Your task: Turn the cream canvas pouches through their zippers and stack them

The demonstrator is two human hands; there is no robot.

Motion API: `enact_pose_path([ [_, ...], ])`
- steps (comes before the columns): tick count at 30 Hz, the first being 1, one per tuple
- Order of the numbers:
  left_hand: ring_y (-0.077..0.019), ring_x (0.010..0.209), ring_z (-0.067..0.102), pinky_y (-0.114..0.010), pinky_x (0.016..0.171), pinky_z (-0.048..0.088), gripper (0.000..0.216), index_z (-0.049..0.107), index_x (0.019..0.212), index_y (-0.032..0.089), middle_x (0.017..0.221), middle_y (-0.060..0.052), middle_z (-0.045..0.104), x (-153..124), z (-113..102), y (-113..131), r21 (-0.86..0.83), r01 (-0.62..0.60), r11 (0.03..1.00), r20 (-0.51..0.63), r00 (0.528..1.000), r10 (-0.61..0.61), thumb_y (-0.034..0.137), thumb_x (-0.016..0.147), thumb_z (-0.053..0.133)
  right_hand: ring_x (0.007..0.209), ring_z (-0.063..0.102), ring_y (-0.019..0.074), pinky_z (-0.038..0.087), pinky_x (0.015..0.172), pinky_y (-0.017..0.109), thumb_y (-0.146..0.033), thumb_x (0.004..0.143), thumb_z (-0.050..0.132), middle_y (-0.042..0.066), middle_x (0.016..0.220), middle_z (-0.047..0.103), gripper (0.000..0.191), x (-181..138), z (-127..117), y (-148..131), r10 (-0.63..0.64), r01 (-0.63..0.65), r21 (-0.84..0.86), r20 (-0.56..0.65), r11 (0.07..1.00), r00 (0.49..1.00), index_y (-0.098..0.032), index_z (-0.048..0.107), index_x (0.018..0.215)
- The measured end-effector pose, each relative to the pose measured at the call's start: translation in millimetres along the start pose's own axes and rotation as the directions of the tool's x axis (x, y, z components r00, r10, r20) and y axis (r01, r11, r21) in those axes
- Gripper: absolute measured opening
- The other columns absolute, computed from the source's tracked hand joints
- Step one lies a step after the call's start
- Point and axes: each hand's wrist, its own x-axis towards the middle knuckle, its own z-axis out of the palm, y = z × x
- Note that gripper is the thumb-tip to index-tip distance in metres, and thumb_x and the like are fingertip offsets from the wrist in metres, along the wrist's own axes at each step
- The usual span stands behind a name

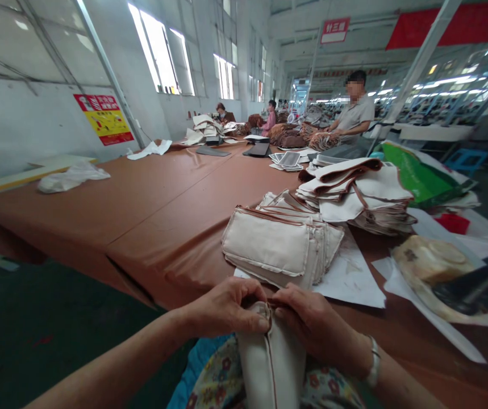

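Note:
A cream sewn fabric piece (254,363) with a brown seam down its middle lies over my lap, its upper end raised at the table's near edge. My left hand (230,307) pinches that end from the left, thumb on top beside the seam. From the right, my right hand (312,318) grips the same end with curled fingers, close to the left one. Just beyond both hands rests a stack of similar cream pieces (269,241) with brown edges. The fingertips partly hide the seam's end.
Brown sheeting covers the table (150,204). To the right sit a larger pile of cream panels (363,193), a green bag (422,173), white paper (354,272) and a tape-wrapped object (431,261). A co-worker (354,111) stands at the far right side by brown bundles (286,135).

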Motion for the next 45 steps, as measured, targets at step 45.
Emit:
enact_pose_path([
  [45, -0.0078, 0.054, 0.032, -0.020, 0.045, 0.021, 0.008, 0.058, 0.072, 0.014, 0.060, 0.006, 0.041, -4, 37, 19, 0.065, 0.151, 0.986, 0.014, 0.988, -0.152, 0.017, 0.064, 0.059, 0.066, 0.048, 0.0125, 0.036, 0.062, 0.025, -0.024, 0.092, 0.052, 0.001, 0.074, 0.057, 0.018, -10, -20, -31, 0.121, -0.149, 0.353, 0.099, 0.924, 0.988, -0.016, 0.057, 0.076],
])
